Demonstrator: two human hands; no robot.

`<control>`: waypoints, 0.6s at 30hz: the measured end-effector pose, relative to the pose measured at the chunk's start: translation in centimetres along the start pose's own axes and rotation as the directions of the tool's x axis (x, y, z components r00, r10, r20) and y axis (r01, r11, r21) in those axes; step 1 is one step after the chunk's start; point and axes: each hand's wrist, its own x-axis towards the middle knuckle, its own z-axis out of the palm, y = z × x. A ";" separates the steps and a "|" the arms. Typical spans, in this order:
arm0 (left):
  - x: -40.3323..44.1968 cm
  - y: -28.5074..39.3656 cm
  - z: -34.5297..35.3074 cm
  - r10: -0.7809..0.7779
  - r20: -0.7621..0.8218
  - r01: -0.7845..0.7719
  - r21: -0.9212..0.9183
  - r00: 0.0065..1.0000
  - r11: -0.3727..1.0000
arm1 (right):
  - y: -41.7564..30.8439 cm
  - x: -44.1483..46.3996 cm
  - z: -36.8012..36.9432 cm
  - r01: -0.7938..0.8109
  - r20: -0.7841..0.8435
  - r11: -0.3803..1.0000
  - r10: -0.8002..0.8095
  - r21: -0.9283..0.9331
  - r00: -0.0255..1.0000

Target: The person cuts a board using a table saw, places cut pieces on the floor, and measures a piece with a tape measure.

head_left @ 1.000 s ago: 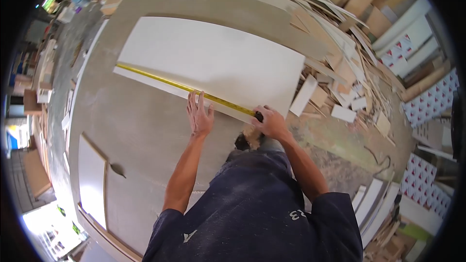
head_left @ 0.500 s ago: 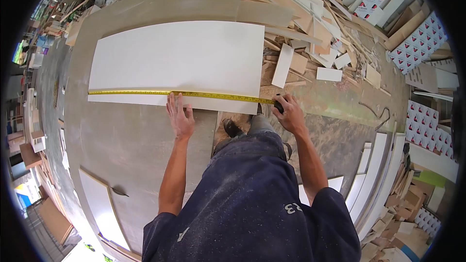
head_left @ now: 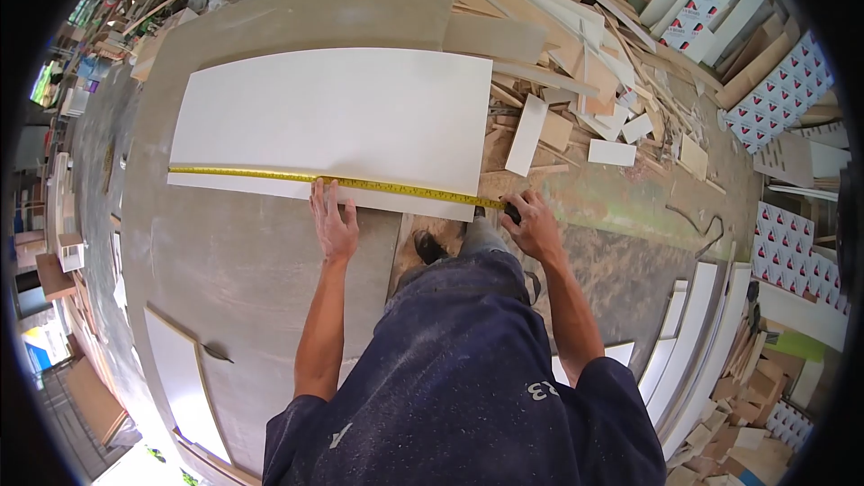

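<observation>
A white board (head_left: 333, 112) lies flat in front of me. Across it, close to its near edge, stretches a yellow tape measure (head_left: 414, 192), pulled out from the board's left edge to past its right edge. My right hand (head_left: 533, 227) is closed around the dark case of the tape measure, just beyond the right edge; the fingers hide most of the case. Along the near edge, my left hand (head_left: 333, 225) rests with outstretched fingers, their tips touching the tape against the board and the thumb apart.
A grey work surface (head_left: 261, 270) extends under and around the board. Wood offcuts (head_left: 576, 63) are heaped at the far right. Another white panel (head_left: 189, 378) lies at lower left, and long white strips (head_left: 688, 333) lean at right. My shoe (head_left: 430, 246) shows below the board.
The view has shifted slightly. At the right end, the tape and my right hand sit a little lower, nearer to me. My left hand stays at about the same place on the tape.
</observation>
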 end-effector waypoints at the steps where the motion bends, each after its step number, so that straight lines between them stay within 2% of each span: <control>1: 0.0 -0.1 0.1 0.007 -0.001 -0.007 0.017 1.000 1.000 | 0.2 0.1 0.0 0.011 -0.001 1.000 -0.011 -0.003 1.000; 3: 0.0 0.0 0.2 -0.001 -0.027 0.002 0.046 1.000 0.999 | 0.5 0.5 0.3 0.029 -0.001 0.998 -0.029 0.047 1.000; 5: 0.1 1.1 0.2 -0.155 -0.077 0.148 -0.086 0.985 0.985 | 1.1 1.0 0.9 0.065 0.030 0.992 -0.068 0.110 0.997; 6: 0.4 1.9 0.1 -0.187 -0.132 0.180 -0.067 0.973 0.981 | 1.4 1.4 1.2 0.073 0.060 0.983 -0.084 0.170 0.995; 7: 0.7 2.9 0.1 -0.279 -0.224 0.255 -0.129 0.934 0.958 | 1.5 1.7 1.6 0.082 0.071 0.976 -0.098 0.203 0.993; 10: 2.4 4.5 0.6 -0.507 -0.450 0.399 -0.317 0.735 0.860 | 1.4 2.5 2.0 0.076 0.159 0.940 -0.135 0.334 0.978; 11: 2.8 4.8 0.9 -0.670 -0.393 0.318 -0.656 0.630 0.684 | 1.9 2.8 2.2 0.087 0.194 0.930 -0.165 0.357 0.967; 12: 3.1 5.1 1.0 -0.781 -0.292 0.137 -0.892 0.552 0.431 | 2.3 3.2 2.4 0.094 0.234 0.922 -0.193 0.377 0.953; 14: 4.0 6.5 0.0 -0.823 -0.363 0.021 -0.911 0.436 0.413 | 1.4 3.9 1.5 0.098 0.304 0.921 -0.224 0.377 0.926; 16: 4.3 10.7 -3.6 -0.912 -0.263 0.068 -0.952 0.316 0.299 | -0.2 4.4 0.0 0.217 0.326 0.881 -0.371 0.421 0.870; 17: 3.8 12.2 -4.0 -0.922 -0.297 0.044 -0.948 0.249 0.317 | -0.3 4.7 -0.4 0.200 0.373 0.878 -0.377 0.434 0.848; 18: 3.2 13.4 -4.0 -0.933 -0.263 0.091 -0.952 0.246 0.293 | -0.7 5.1 -0.9 0.182 0.414 0.877 -0.382 0.445 0.826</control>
